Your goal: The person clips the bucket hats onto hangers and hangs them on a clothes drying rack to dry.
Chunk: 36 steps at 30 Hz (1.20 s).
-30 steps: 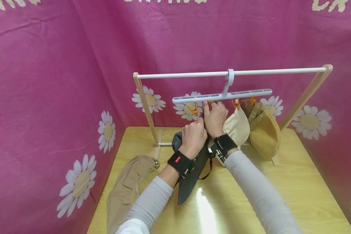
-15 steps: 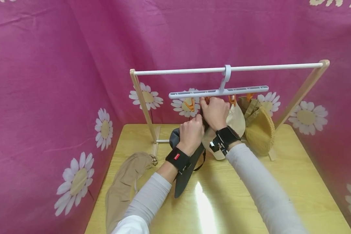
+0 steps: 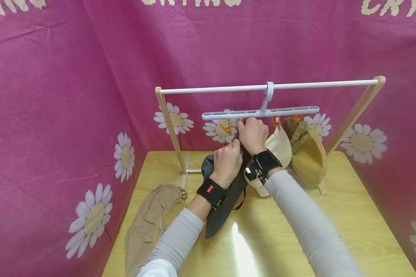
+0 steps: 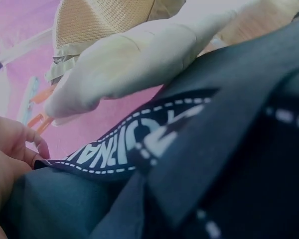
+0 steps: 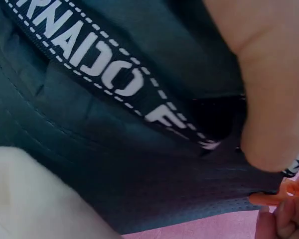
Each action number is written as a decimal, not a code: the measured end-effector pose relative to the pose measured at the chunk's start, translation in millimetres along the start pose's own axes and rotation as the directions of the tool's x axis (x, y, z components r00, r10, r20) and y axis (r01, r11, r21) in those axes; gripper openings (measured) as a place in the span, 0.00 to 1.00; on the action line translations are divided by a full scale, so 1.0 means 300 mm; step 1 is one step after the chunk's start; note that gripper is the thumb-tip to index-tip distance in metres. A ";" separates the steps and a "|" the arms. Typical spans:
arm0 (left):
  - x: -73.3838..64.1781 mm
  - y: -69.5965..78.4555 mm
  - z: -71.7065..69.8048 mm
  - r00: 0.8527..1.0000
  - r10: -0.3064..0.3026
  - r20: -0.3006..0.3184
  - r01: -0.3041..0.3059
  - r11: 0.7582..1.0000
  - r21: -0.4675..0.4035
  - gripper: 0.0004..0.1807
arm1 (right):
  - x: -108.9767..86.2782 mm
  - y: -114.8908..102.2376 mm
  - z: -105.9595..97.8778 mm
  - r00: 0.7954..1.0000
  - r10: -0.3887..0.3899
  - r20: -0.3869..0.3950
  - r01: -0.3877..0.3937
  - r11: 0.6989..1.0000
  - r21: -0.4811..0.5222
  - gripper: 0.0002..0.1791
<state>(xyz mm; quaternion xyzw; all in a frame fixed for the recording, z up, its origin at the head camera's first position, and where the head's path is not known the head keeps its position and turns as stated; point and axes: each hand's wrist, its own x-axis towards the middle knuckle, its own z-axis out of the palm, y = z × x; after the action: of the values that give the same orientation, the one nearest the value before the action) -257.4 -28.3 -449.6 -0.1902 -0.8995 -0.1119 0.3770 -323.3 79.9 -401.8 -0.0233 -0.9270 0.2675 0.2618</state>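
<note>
A dark hat [image 3: 223, 207], with a lettered band [image 4: 107, 154] and a black strap, hangs below the pale blue hanger [image 3: 235, 114]. My left hand [image 3: 227, 161] grips the hat's upper edge with curled fingers. Just above and to the right, my right hand [image 3: 253, 134] pinches an orange clothes peg [image 5: 269, 199] under the hanger, at the hat's edge. Much of this peg is hidden by the hand in the head view. Another orange peg [image 3: 226, 127] hangs free to the left. To the right, a cream hat [image 3: 280, 145] hangs from its own peg.
The hanger hooks over the white rail [image 3: 319, 85] of a wooden-sided rack. A yellow woven hat [image 3: 308, 157] hangs at the right. A tan hat [image 3: 152, 215] lies on the table [image 3: 339, 223] at the left. Pink cloth [image 3: 201, 46] surrounds the table.
Both hands stay at the hat and the peg under the hanger, with only slight shifts. The whole view dips and returns as the head camera moves.
</note>
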 end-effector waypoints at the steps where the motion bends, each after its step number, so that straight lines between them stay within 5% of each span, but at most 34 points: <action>1: 0.000 -0.001 0.002 1.000 0.003 -0.005 -0.003 1.000 -0.001 0.08 | -0.002 0.000 0.000 1.000 -0.001 -0.006 0.001 1.000 0.001 0.27; 11: -0.004 0.023 -0.021 0.999 -0.040 0.031 0.040 0.999 0.014 0.06 | -0.026 0.031 0.003 0.999 0.005 -0.046 -0.002 0.998 0.056 0.30; 18: -0.007 0.058 -0.054 0.983 -0.093 0.157 0.084 0.994 0.063 0.07 | -0.044 0.060 0.006 0.999 0.002 -0.040 0.001 0.997 0.078 0.30; 25: -0.063 0.073 -0.044 0.963 -0.086 0.255 0.082 0.996 0.026 0.10 | -0.087 0.065 0.010 0.998 -0.049 -0.042 0.054 0.989 0.135 0.29; 36: -0.165 0.062 -0.033 0.972 -0.079 0.220 0.073 0.997 0.035 0.14 | -0.140 0.014 0.001 0.989 -0.130 -0.067 0.144 0.944 0.298 0.15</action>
<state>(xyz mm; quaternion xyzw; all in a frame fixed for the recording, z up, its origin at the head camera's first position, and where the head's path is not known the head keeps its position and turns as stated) -211.5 -27.7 -477.3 -0.1621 -0.9439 -0.0924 0.2723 -287.8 75.7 -424.0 0.0751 -0.8684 0.3864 0.3017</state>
